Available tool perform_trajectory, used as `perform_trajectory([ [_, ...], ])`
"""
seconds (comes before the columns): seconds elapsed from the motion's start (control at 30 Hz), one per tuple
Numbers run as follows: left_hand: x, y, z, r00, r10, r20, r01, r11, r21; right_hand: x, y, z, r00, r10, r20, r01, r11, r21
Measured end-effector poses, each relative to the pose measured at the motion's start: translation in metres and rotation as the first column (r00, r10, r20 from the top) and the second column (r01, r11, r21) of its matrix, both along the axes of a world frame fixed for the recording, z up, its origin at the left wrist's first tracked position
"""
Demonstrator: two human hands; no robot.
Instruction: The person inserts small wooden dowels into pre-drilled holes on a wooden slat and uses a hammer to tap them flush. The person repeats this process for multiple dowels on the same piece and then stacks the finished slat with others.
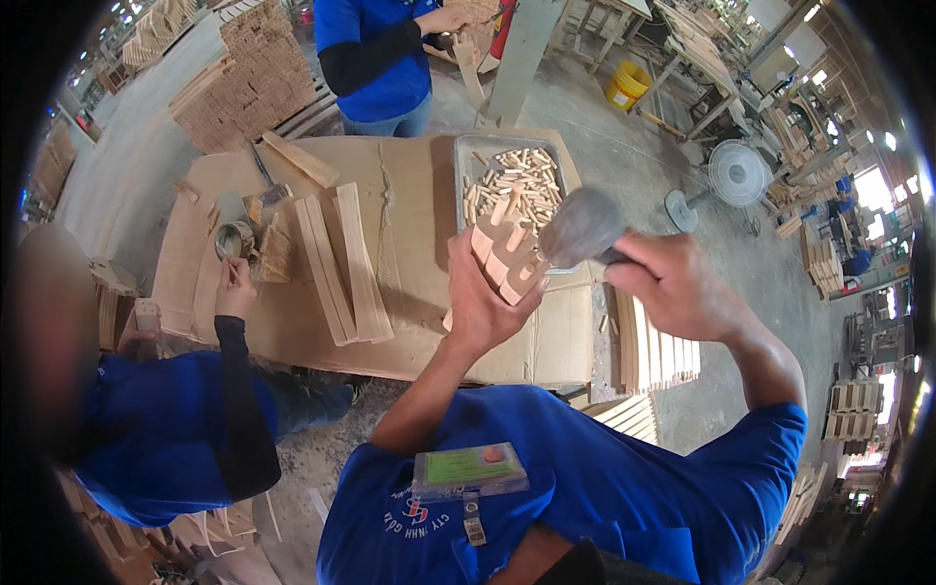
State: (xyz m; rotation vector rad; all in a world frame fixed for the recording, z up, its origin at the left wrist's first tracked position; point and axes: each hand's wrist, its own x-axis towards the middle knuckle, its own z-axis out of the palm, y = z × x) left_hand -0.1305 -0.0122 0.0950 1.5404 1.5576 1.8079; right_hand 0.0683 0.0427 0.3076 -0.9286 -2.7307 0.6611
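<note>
Your left hand (pixel 483 307) is wrapped around a wooden piece (pixel 507 261), gripping it from below so the end with several dowels stuck in it stands up in front of you. Your right hand (pixel 673 288) is closed tight on the handle of a mallet (pixel 582 226), whose grey head hangs just over the dowels; the head is blurred, so I cannot tell whether it touches them. That piece looks light and stiff, though the thin pegs could snap or tilt under a skewed blow, so keep your grip low on the body, clear of the pegs. Just beyond the mallet sits a metal tray (pixel 468 156) of loose dowels on the cardboard-covered table (pixel 409 322). Further to your left lie wooden slats (pixel 343 268), and a co-worker's hand (pixel 234 292) rests near a tape roll (pixel 234 239).
</note>
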Motion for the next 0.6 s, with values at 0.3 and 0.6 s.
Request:
perform_trajectory([
  [0.3,0.009,-0.012,-0.001,0.99,-0.079,0.121,0.081,0.997,-0.012,0.011,0.005,-0.037,0.918,0.031,-0.396,0.081,0.962,0.262],
  [0.6,0.008,-0.012,-0.008,0.994,-0.102,0.043,0.104,0.994,-0.043,0.023,-0.01,0.024,0.795,-0.2,-0.573,0.134,0.979,-0.156],
])
